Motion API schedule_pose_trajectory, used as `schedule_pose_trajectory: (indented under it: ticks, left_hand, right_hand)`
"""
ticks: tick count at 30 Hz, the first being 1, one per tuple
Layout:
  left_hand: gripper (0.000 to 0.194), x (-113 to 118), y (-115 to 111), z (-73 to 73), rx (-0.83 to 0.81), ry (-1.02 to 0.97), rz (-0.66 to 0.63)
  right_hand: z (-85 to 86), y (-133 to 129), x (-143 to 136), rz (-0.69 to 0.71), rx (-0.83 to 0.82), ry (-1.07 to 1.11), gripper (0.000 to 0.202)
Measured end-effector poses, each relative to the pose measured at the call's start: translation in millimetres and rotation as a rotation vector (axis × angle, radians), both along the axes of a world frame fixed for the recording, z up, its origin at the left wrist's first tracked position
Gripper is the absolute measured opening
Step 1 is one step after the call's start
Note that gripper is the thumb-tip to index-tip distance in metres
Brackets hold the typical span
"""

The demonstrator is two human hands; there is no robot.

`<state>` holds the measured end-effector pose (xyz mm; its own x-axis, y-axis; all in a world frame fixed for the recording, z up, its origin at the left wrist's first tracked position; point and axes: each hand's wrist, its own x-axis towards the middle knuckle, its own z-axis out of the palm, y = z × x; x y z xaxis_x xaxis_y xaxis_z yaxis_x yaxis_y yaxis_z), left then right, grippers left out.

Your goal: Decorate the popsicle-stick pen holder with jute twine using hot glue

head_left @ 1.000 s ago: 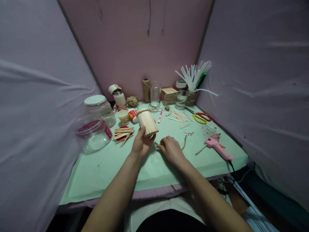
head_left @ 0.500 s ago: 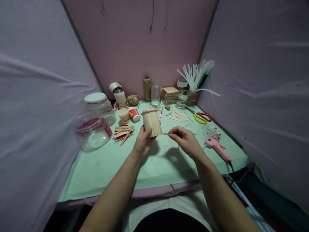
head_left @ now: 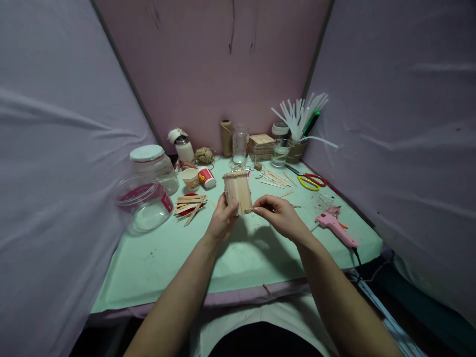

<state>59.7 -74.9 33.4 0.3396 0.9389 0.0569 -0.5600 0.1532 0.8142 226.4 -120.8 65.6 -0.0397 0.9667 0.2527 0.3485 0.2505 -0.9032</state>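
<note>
A small holder of upright wooden sticks [head_left: 238,192] is held above the middle of the table, with braided twine around its top rim. My left hand [head_left: 223,218] is wrapped round its lower left side, thumb on the front. Along the lower right edge lies a short stretch of braided twine [head_left: 248,211]. My right hand [head_left: 273,210] pinches the twine's end close to that edge, its fingers pressed together. The holder's far side is hidden.
Loose sticks [head_left: 190,207] and two paper cups [head_left: 207,177] lie left, beside clear jars [head_left: 152,210]. Scissors [head_left: 308,182] and a pink glue gun [head_left: 337,228] are on the right. Twine rolls, a glass [head_left: 279,154] and glue sticks [head_left: 295,119] stand behind.
The holder has turned more upright and shifted slightly right. My right hand has moved left, close to its lower edge, and less twine shows between them.
</note>
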Motion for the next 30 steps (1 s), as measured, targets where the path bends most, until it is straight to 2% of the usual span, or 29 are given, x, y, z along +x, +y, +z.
schedule_pose_trajectory:
  ticks: [4, 17, 22, 30]
  left_hand:
    - [0.050, 0.5, -0.4, -0.5, 0.016, -0.010, -0.027]
    - [0.060, 2.3, -1.1, -4.7, -0.036, 0.003, -0.029]
    - [0.072, 0.9, -0.8, -6.7, -0.056, 0.053, -0.057]
    - [0.070, 2.3, -1.3, -8.1, -0.034, 0.142, -0.030]
  right_hand:
    - [-1.0, 0.5, -1.4, -0.017, 0.016, -0.043, 0.016]
    - [-1.9, -0.3, 0.1, -0.027, 0.030, -0.072, 0.012]
    - [-1.3, 0.1, 0.5, -0.031, 0.028, -0.076, 0.011]
    - [-2.8, 0.0, -1.4, -0.025, -0.009, -0.065, 0.011]
